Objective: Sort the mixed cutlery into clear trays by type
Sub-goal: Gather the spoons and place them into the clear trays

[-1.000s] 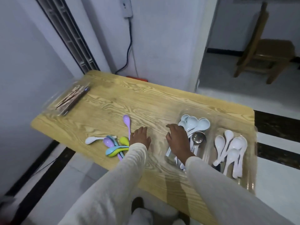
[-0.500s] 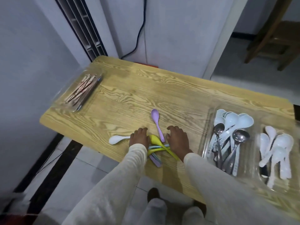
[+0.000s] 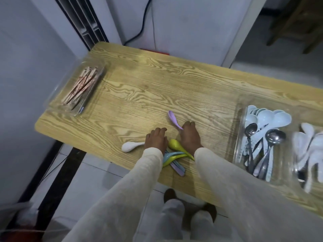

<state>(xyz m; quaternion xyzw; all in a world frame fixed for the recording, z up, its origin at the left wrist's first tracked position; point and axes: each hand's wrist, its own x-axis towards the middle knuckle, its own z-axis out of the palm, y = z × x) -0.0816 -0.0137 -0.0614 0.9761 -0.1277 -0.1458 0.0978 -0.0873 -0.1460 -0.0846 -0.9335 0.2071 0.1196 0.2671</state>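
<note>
The fingers [image 3: 189, 124] of the right hand [image 3: 189, 137] are curled on the handle of the purple spoon [image 3: 173, 118], toward the near edge of the counter [image 3: 139, 95]. Whether the white spoon [image 3: 129, 147] is held by the left hand [image 3: 156, 141] cannot be told. The handle should be pinched tight and lifted straight up.

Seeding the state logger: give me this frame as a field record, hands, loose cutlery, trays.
left hand: on table, over handle end of loose white spoon; grip unclear
right hand: fingertips at handle of purple spoon; grip unclear
pile: green, blue, purple spoons crossed between the wrists
chopstick tray: far left, holds chopsticks
middle tray: pale spoons plus metal spoons
far-right tray: white spoons, partly cut off
</note>
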